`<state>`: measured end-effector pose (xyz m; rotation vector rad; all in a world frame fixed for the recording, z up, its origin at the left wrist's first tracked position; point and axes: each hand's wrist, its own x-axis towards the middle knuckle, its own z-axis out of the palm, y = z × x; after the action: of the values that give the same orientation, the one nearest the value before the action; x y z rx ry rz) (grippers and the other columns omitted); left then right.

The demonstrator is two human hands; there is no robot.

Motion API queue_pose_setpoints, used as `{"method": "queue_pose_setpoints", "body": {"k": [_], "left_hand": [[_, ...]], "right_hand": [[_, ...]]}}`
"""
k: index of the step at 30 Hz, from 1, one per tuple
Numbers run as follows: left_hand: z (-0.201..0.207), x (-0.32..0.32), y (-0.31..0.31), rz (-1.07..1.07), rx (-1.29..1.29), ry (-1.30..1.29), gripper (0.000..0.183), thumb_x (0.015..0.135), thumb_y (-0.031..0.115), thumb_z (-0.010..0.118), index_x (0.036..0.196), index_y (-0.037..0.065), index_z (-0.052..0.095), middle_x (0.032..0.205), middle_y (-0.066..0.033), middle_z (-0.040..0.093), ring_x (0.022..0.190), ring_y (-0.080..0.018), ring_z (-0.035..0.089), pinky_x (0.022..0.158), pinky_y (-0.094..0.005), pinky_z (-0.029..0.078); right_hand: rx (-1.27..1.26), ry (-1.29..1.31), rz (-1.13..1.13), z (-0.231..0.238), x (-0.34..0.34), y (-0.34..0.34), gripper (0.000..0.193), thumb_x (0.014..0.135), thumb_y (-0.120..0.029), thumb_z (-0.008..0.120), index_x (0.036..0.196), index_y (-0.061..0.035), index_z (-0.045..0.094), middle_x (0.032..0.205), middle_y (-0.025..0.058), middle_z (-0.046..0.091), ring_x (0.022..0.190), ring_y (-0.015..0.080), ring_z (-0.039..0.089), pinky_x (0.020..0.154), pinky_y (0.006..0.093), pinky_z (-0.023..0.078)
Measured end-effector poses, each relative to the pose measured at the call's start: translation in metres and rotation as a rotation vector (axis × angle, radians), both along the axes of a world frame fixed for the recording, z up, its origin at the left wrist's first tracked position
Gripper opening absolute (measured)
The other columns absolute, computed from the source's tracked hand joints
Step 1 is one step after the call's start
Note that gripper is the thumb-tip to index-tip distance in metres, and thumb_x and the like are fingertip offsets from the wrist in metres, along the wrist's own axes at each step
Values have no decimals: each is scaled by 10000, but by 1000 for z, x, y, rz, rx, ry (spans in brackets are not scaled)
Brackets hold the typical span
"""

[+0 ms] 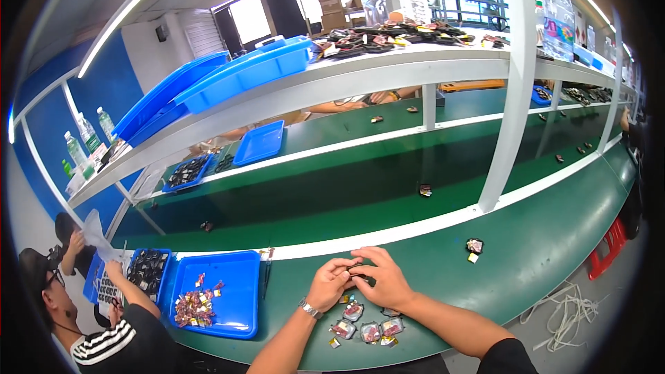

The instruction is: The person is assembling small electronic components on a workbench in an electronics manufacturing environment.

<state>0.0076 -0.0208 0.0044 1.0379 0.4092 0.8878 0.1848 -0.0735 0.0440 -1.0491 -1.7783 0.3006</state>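
Over the green bench top, my left hand [327, 287] and my right hand [385, 285] meet with their fingertips closed around a small dark part [370, 280]. Most of it is hidden by the fingers, so its exact kind does not show. Just below my hands lie several small grey, rounded electronic pieces [370, 333] with reddish middles and yellow tabs. To the left, a blue tray [242, 272] holds a loose pile of small reddish components [195, 307] with yellow and white bits. A thin dark tool [267, 276] lies along the tray's right side.
A co-worker [90, 318] sits at the left beside a blue bin of black parts [148, 271]. A conveyor belt [360, 211] runs beyond the white rail. A shelf post [510, 97] rises at the right. One loose piece [474, 245] lies right of my hands.
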Motion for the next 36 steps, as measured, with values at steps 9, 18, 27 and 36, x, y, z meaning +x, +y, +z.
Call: {"method": "queue_pose_setpoints", "body": {"k": [9,18,27,36], "left_hand": [[0,0,-1,34,-55,-18,241,951,26,510,1192,27,499,1175,-117,599,1072,-213,603,921,-393,529],[2,1,-3,56,-107,7,266,955,29,503,1219,22,483,1129,-116,618,1045,-210,617,906,-392,538],[2,3,-5,67,-116,58,285,965,8,460,1248,-15,454,1149,-127,608,1060,-199,612,912,-366,537],[4,11,0,148,-49,124,268,976,33,452,1240,-14,470,1157,-124,604,1054,-209,618,912,-365,541]], "right_hand": [[126,-38,-37,2,2,0,182,724,-33,700,896,-66,653,1073,81,601,1034,278,572,818,357,511],[160,-76,-75,0,-1,0,195,727,-33,694,914,-47,641,1014,74,607,933,260,599,748,343,529],[119,-101,-126,-9,-4,2,118,786,-76,659,895,-39,631,1023,81,587,917,257,598,732,359,533],[125,-161,-156,-14,-4,15,132,762,-67,683,887,-38,648,1004,88,612,904,258,612,740,343,533]]}}
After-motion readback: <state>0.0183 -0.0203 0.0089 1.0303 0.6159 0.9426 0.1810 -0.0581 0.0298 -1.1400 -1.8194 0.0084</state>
